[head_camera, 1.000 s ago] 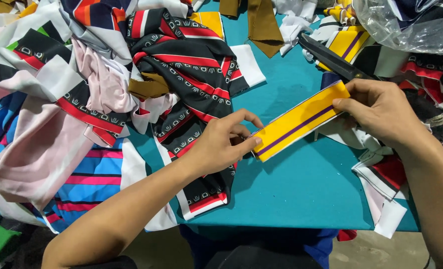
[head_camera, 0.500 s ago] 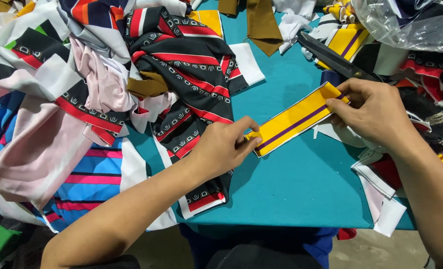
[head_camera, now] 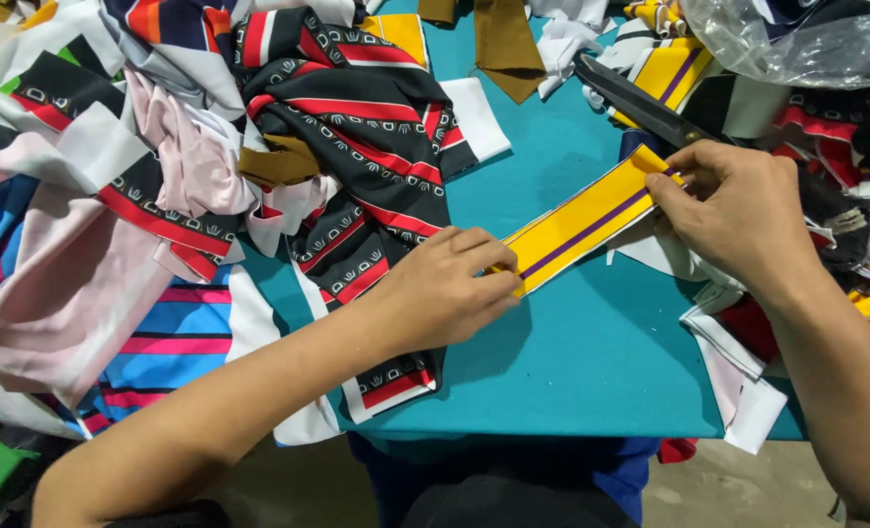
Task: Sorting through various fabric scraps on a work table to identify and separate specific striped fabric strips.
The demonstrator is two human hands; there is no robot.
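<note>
Lying flat and slanted on the teal table [head_camera: 591, 362] is a yellow strip [head_camera: 583, 217] of cloth with a thin purple line down its middle. The left hand [head_camera: 445, 288] pinches the strip's lower end between thumb and fingers, and the right hand [head_camera: 738, 210] pinches the upper end the same way, so the strip is stretched straight between them. Just past the right hand, a pair of black scissors [head_camera: 640, 103] lies on the table, close to the strip's top end. Beside the left hand sits a black cloth with red stripes [head_camera: 356, 127], bunched up and touching the wrist. Farther left is a big heap with a pink cloth [head_camera: 63, 303] and a blue and pink striped cloth [head_camera: 161, 342]. A brown strip [head_camera: 503, 44] lies at the top of the table. A clear plastic bag [head_camera: 806, 39] rests in the top right corner, over more scraps.
</note>
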